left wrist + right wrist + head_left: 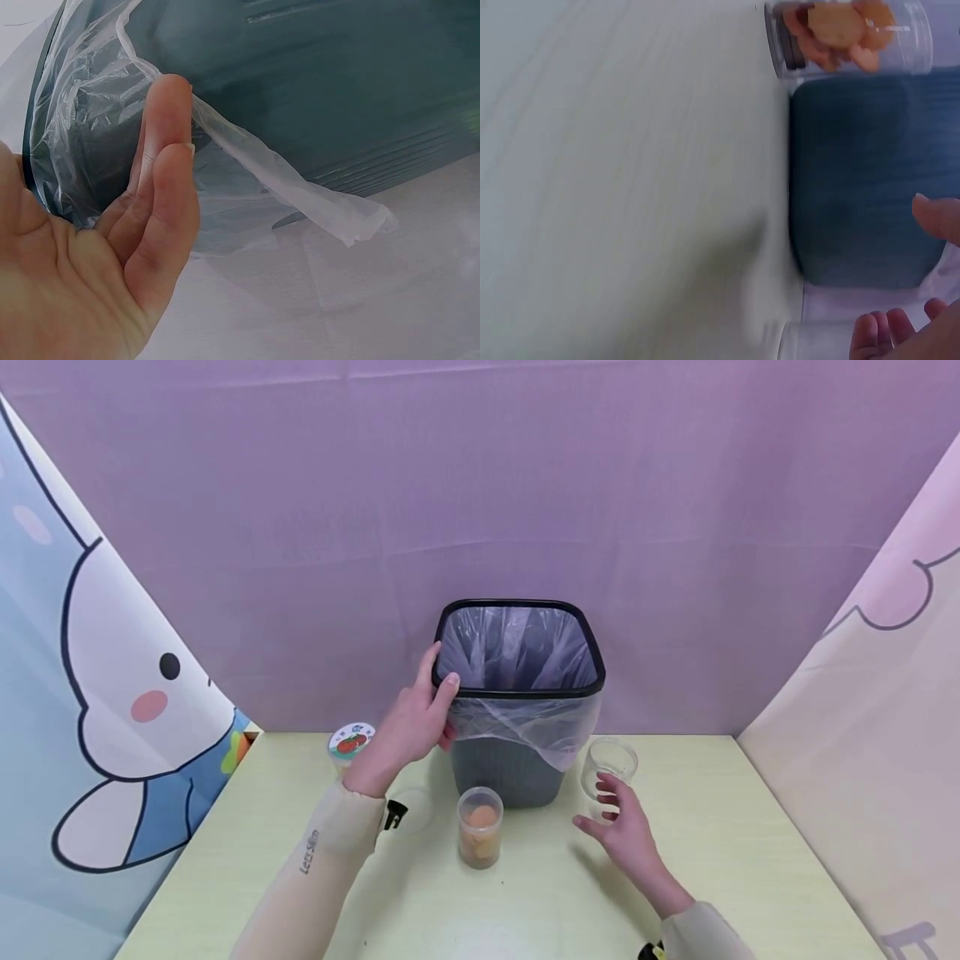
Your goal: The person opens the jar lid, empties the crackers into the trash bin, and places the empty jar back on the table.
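Observation:
A dark grey trash bin [506, 772] with a black rim and a clear plastic liner [517, 722] stands at the back middle of the table. My left hand [408, 718] grips the bin's rim at its left side, thumb over the edge and fingers along the liner outside, as the left wrist view shows. At the bin's right stands a clear plastic jar [609, 760]. My right hand [626, 831] is close in front of that jar, fingers loosely bent, thumb apart, with nothing held. An uncapped clear jar [480, 843] with orange-and-brown pieces [840, 26] stands before the bin.
A container with a tomato-printed lid [351, 742] stands behind my left forearm. A clear round lid [414, 810] lies on the pale table [525, 910], left of the jar with pieces. A purple cloth backdrop [525, 485] hangs right behind the bin.

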The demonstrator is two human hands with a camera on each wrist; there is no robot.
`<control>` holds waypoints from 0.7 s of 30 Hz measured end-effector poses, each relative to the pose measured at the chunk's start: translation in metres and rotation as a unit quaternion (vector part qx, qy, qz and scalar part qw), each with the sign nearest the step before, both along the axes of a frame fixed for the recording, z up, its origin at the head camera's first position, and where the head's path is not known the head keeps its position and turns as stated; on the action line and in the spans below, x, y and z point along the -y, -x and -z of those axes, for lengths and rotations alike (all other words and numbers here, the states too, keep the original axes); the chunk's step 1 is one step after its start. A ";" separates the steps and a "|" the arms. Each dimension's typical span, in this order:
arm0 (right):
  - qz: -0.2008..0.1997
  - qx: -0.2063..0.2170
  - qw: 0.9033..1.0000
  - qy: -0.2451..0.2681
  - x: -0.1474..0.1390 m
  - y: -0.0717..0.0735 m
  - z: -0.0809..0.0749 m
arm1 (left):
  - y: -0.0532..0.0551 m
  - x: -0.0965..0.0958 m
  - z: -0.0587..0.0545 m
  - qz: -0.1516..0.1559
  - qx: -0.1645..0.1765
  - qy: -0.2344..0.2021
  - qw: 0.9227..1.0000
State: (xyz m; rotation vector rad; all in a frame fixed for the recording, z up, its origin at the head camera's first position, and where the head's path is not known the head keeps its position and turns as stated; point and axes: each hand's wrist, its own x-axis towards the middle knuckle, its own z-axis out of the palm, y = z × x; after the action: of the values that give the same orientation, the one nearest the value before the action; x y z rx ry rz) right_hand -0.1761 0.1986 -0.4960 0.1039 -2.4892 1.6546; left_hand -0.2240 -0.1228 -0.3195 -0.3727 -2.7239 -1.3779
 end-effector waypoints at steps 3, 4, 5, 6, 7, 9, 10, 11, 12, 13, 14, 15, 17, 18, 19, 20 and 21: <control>-0.023 0.005 1.000 0.003 0.010 -0.003 0.001 | 0.000 0.000 0.000 0.001 0.000 -0.003 1.000; -0.032 0.006 0.999 0.005 0.013 -0.004 0.001 | -0.001 0.000 0.000 0.002 0.000 -0.004 1.000; -0.041 0.005 0.999 0.007 0.016 -0.005 0.002 | -0.001 0.000 0.000 0.002 0.000 -0.004 1.000; -0.050 0.004 0.999 0.008 0.020 -0.006 0.001 | -0.001 0.000 0.000 0.003 0.001 -0.004 1.000; -0.058 0.003 0.998 0.012 0.024 -0.007 0.002 | -0.001 0.001 0.000 0.004 0.001 -0.003 1.000; -0.075 -0.002 0.997 0.024 0.031 -0.009 0.003 | 0.000 0.001 0.000 0.004 0.001 -0.004 1.000; -0.085 -0.001 0.996 0.033 0.036 -0.012 -0.002 | -0.001 0.001 0.000 0.004 0.002 -0.004 1.000; -0.095 0.000 0.995 0.042 0.040 -0.013 -0.001 | -0.001 0.001 -0.001 0.004 0.003 -0.003 1.000; -0.104 0.002 0.993 0.052 0.044 -0.014 0.000 | -0.001 0.001 -0.001 0.004 0.004 -0.003 1.000; -0.115 0.002 0.992 0.060 0.047 -0.015 0.001 | -0.002 0.001 -0.001 0.005 0.004 -0.004 1.000; -0.125 0.004 0.990 0.066 0.051 -0.016 0.002 | -0.002 0.001 -0.002 0.004 0.005 -0.004 1.000; -0.135 0.008 0.988 0.070 0.054 -0.017 0.002 | -0.002 0.001 -0.002 0.005 0.006 -0.004 1.000; -0.154 0.012 0.985 0.073 0.060 -0.016 0.007 | -0.003 0.001 -0.002 0.005 0.005 -0.004 1.000; -0.161 0.014 0.984 0.074 0.063 -0.017 0.007 | -0.002 0.001 -0.002 0.005 0.004 -0.005 1.000; -0.168 0.017 0.983 0.076 0.066 -0.017 0.006 | -0.002 0.001 -0.002 0.005 0.003 -0.003 1.000; -0.172 0.020 0.982 0.080 0.069 -0.018 0.005 | -0.002 0.000 -0.001 0.005 0.003 -0.003 1.000; -0.177 0.022 0.980 0.084 0.072 -0.018 0.005 | -0.002 0.000 -0.001 0.004 0.002 -0.002 1.000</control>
State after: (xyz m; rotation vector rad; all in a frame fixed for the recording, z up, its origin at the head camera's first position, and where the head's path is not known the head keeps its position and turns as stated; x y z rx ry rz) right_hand -0.1581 0.1266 -0.5006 0.5233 -2.4579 2.0120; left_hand -0.2221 -0.1230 -0.3183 -0.3818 -2.7243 -1.3883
